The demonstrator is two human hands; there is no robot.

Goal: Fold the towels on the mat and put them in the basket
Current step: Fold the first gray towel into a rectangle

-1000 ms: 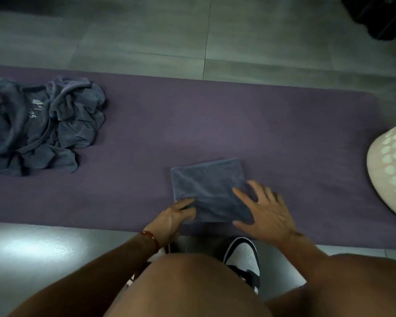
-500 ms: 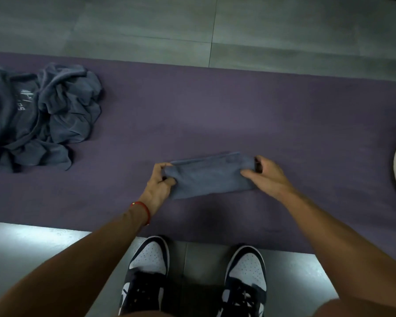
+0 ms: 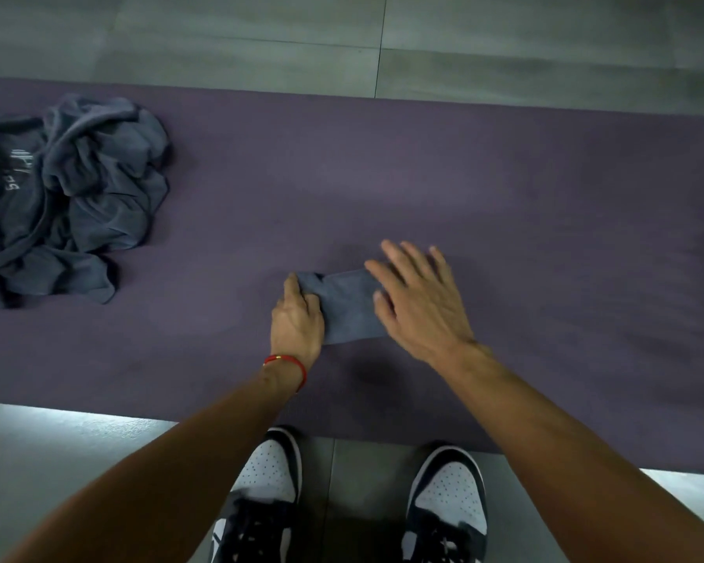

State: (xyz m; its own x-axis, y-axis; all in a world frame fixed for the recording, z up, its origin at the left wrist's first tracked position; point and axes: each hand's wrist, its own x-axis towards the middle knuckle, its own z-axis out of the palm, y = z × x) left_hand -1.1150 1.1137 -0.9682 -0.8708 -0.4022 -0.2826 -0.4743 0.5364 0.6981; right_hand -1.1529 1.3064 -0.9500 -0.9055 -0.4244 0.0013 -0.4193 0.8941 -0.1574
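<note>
A small grey towel (image 3: pixel 348 306), folded into a narrow block, lies on the purple mat (image 3: pixel 504 205) near its front edge. My left hand (image 3: pixel 296 319) holds the towel's left end, fingers curled onto its edge. My right hand (image 3: pixel 417 300) lies flat on the towel's right part with straight, spread fingers, hiding that end. A crumpled heap of grey towels (image 3: pixel 66 197) sits on the mat at far left. The basket is out of view.
The mat lies on grey floor tiles (image 3: pixel 504 42). My two black-and-white shoes (image 3: pixel 261 493) stand on the floor just in front of the mat's near edge.
The towel has been folded smaller, from a wide strip held at both ends to a narrow block. My right hand let go of its end and now presses flat on top.
</note>
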